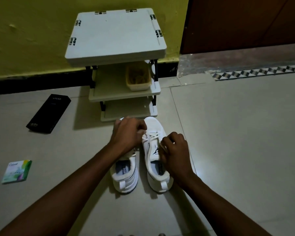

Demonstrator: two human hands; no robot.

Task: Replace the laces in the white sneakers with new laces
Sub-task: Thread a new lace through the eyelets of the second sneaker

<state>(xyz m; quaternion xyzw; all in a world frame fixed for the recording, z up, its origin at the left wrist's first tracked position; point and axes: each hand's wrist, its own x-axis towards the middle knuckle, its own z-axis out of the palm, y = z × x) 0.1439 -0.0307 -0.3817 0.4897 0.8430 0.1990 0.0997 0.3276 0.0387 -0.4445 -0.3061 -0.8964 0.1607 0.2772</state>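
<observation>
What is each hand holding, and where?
The left hand pinches the white lace on the right white fabric sneaker at its left side; the right hand pinches the same lace at its right side.

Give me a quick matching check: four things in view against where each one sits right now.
1. black box
2. small packet
3. yellowish tub
4. right sneaker

A. middle shelf of the rack
B. floor, near left
C. gripped by left hand and right hand
D. floor, just left of the rack

Pairs: 1-D, 2-B, 3-A, 4-C
</observation>
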